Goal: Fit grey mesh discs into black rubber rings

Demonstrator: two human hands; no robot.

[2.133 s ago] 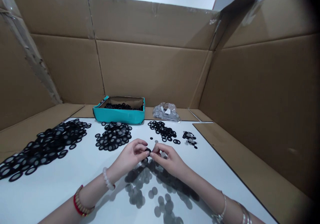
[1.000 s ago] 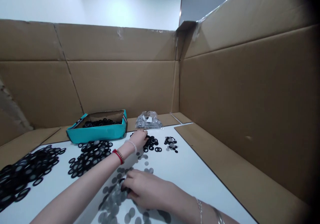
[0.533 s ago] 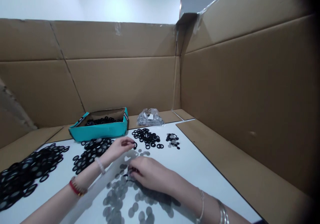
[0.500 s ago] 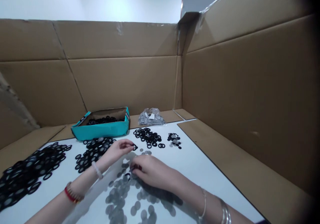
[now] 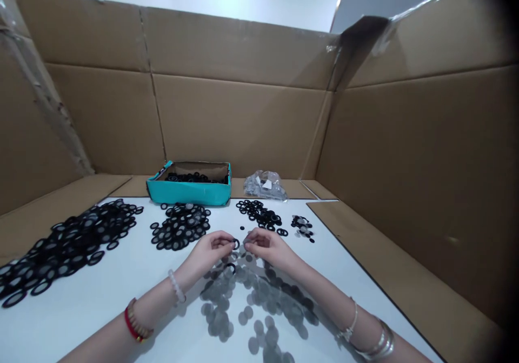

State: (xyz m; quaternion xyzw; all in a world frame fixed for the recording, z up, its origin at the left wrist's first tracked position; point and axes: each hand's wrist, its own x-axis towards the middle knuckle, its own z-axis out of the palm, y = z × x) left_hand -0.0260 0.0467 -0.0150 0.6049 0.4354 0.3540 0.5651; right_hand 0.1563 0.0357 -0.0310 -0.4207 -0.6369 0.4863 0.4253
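My left hand (image 5: pixel 214 247) pinches a black ring (image 5: pixel 236 244) upright between thumb and fingertips. Close to its right, my right hand (image 5: pixel 267 244) is closed in a pinch with what looks like a small grey disc at the fingertips, mostly hidden by the fingers. A narrow gap separates the two hands. Below them, translucent grey discs (image 5: pixel 221 320) lie scattered and overlapping on the white table top (image 5: pixel 162 298). Another black ring (image 5: pixel 230 268) rests among these discs, just under my left hand.
Black rings with grey centres form a large heap (image 5: pixel 81 239) at left and a smaller one (image 5: pixel 182 225) beside it. Behind stand a teal box (image 5: pixel 188 193) of black rings and a clear plastic bag (image 5: pixel 265 186). Loose rings (image 5: pixel 259 214) and small pieces (image 5: pixel 302 226) lie right. Cardboard walls (image 5: pixel 243 120) surround the table.
My right hand has lifted from the grey discs and come up beside the left hand's ring. The hands now face each other. The camera view has shifted, moving the scene to the right.
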